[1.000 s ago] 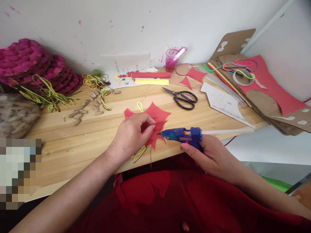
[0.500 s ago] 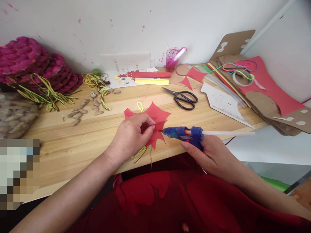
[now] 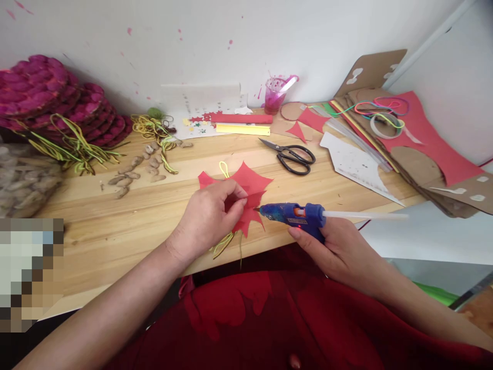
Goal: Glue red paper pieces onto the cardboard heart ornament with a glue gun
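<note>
My left hand [image 3: 210,213] is closed in a pinch on a red paper piece [image 3: 254,199], over spiky red paper [image 3: 252,177] on the table. My fingers hide part of the paper. A yellow cord loop [image 3: 224,168] sticks out at its top, and yellow-green cords [image 3: 223,245] trail from below. In my right hand [image 3: 339,246] is a blue glue gun [image 3: 290,213], with a clear glue stick in its back and a small red light lit. Its nozzle points left, at the red paper's edge close to my left fingertips. Whether it touches is too small to tell.
Black-handled scissors [image 3: 295,158] lie behind the glue gun. Peanuts [image 3: 125,180] and tangled cords [image 3: 152,128] are at left, near stacked pink woven pieces [image 3: 36,85]. A stained plastic cup [image 3: 274,97] stands by the wall. Cardboard [image 3: 419,167] and red sheets [image 3: 442,141] pile up at right.
The view has shifted slightly, so everything sits a little farther right. Both hands, the glue gun and the red paper keep nearly the same positions relative to each other.
</note>
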A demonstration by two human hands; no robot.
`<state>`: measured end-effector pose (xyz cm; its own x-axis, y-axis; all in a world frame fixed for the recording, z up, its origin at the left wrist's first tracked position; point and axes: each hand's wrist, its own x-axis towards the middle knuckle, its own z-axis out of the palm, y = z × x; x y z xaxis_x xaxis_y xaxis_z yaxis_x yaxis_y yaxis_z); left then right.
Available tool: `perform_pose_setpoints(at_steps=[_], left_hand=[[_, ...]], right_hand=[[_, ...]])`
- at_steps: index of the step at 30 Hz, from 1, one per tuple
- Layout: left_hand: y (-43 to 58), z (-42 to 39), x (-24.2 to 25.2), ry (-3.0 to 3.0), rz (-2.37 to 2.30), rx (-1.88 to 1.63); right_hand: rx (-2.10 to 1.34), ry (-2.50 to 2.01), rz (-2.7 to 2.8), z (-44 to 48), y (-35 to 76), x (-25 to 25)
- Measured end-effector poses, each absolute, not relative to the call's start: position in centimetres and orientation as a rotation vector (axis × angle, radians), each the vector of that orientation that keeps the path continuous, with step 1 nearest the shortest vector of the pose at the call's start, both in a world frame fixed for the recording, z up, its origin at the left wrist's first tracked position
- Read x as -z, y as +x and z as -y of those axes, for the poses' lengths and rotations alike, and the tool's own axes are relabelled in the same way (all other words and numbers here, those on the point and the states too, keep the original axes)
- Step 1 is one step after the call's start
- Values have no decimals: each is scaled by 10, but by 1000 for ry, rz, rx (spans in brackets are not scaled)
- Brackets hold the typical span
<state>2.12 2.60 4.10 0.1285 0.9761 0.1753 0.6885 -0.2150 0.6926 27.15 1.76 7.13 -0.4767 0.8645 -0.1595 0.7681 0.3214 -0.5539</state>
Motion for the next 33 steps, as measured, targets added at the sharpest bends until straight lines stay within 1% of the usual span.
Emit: perform_pose_setpoints(at_steps=[23, 33], left_hand=[[16, -25, -37, 2002, -1530, -830], [15, -25, -38, 2017, -1495, -838]], right_hand=[[-1001, -1462, 2414, -16, 266, -78], [-882, -1511, 2443, -16, 267, -73]])
